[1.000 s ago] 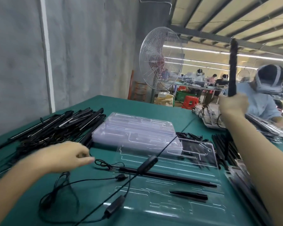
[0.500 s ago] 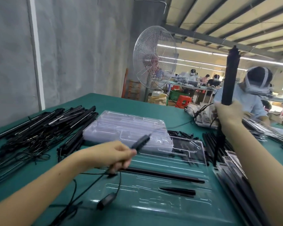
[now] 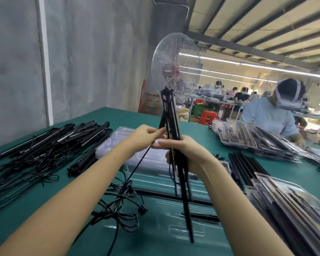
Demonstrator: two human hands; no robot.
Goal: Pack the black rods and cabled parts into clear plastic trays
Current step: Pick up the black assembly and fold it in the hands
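Right hand [image 3: 185, 152] clamps upright bundle of thin black rods [image 3: 171, 115] mid-length, probably light and stiff; left hand [image 3: 146, 134] pinches their limp black cable [image 3: 137, 168].

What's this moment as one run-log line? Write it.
right hand grips black rods upright | left hand pinches cable | clear tray lies below

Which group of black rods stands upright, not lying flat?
The bundle gripped by the right hand, its cable pinched by the left hand; the left pile and the right row lie flat on the table.
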